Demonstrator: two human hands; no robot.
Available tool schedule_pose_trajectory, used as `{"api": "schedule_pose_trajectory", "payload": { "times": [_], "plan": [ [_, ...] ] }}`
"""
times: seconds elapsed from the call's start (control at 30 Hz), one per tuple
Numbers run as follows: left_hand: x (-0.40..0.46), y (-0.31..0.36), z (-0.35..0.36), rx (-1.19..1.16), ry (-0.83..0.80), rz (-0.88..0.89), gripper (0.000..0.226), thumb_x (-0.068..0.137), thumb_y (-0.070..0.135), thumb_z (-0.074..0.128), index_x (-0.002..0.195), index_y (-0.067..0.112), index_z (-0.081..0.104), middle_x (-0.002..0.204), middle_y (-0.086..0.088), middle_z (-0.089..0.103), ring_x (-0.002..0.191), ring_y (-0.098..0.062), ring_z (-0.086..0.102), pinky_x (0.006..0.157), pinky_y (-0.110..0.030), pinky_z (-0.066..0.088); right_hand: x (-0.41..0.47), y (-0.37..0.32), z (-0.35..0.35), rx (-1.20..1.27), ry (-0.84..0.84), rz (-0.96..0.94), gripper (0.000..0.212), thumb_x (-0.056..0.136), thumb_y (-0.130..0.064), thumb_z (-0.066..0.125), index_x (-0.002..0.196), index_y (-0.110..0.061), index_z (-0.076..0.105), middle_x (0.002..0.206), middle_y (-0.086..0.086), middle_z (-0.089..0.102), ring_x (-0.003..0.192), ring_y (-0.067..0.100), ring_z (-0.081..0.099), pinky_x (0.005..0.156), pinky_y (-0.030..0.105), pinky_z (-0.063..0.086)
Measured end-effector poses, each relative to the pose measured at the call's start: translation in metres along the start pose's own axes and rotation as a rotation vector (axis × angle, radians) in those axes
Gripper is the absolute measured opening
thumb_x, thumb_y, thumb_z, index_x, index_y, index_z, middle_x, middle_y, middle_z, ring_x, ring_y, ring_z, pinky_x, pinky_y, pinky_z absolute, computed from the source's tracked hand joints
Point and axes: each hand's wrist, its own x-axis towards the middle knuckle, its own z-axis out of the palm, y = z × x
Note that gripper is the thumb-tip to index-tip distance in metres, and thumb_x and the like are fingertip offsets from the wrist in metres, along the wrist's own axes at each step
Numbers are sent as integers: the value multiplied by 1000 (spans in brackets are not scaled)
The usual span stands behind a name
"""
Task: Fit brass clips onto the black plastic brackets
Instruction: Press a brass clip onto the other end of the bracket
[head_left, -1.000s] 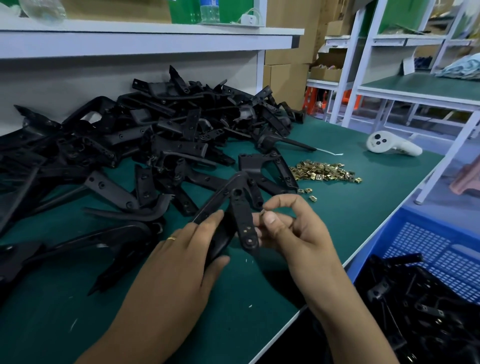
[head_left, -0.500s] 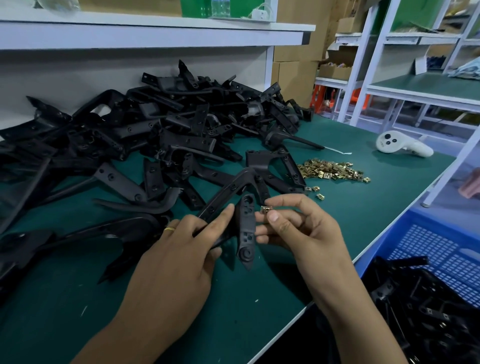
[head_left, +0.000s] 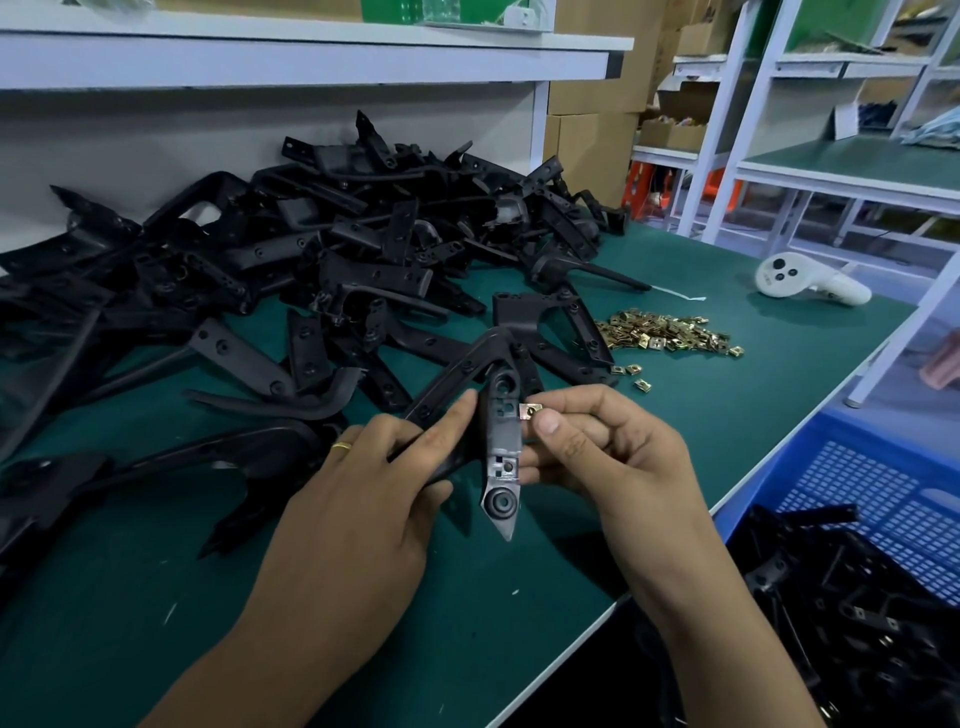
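My left hand (head_left: 363, 499) grips the black bracket (head_left: 501, 447), thumb and fingers curled round its long arm, holding it above the green bench (head_left: 519, 649) just ahead of me. My right hand (head_left: 597, 452) pinches one brass clip (head_left: 531, 411) between thumb and forefinger, its edge touching the bracket's right side beside the upper slot. Not seated yet, by my reckoning; it needs pushing on.

Progress: early to middling, I judge. Big heap of loose brackets (head_left: 337, 249) from 9 to 12 o'clock looks unfitted. Clip pile (head_left: 670, 335) at 1 o'clock is well stocked, a few strays near it. Blue crate (head_left: 857, 509) at 4 o'clock holds brackets, some showing small metal pieces, likely finished ones.

Hard to make out: whether the lower slot of the held bracket carries a clip; my right hand's fingers cover its right edge. Crate contents are dark and cut off at the frame edge. White controller (head_left: 810, 283) at 2 o'clock, idle.
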Motion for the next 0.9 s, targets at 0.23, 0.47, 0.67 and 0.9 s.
{"api": "schedule_pose_trajectory", "payload": {
  "times": [0.23,0.47,0.67,0.9],
  "plan": [
    [0,1,1,8,-23,0,72,102,34,53,156,59,14,115,23,44,107,-7,41,72,-26,52,-1,-1,0,15,8,15,15,97,-4,65,107,5,71,92,26,76,79,30,76,72,31,61],
    [-2,-6,2,-185,2,103,56,104,42,50,153,59,29,119,25,52,113,-12,52,87,-27,48,-1,-10,-14,171,-168,155,20,90,-13,71,105,0,76,101,26,76,76,26,77,64,29,61],
    [-3,-2,0,-275,-39,191,60,98,32,53,151,55,38,122,18,55,113,-19,56,85,-38,53,1,-11,-22,228,-329,183,58,85,-31,82,135,-10,60,77,7,68,57,16,63,53,25,52],
    [-2,0,-3,-237,-88,207,57,102,24,55,149,55,43,116,19,53,108,-16,54,79,-39,52,-1,-10,-23,179,-457,208,36,99,-20,58,132,-5,57,77,5,66,59,16,59,54,27,51]
  ]
}}
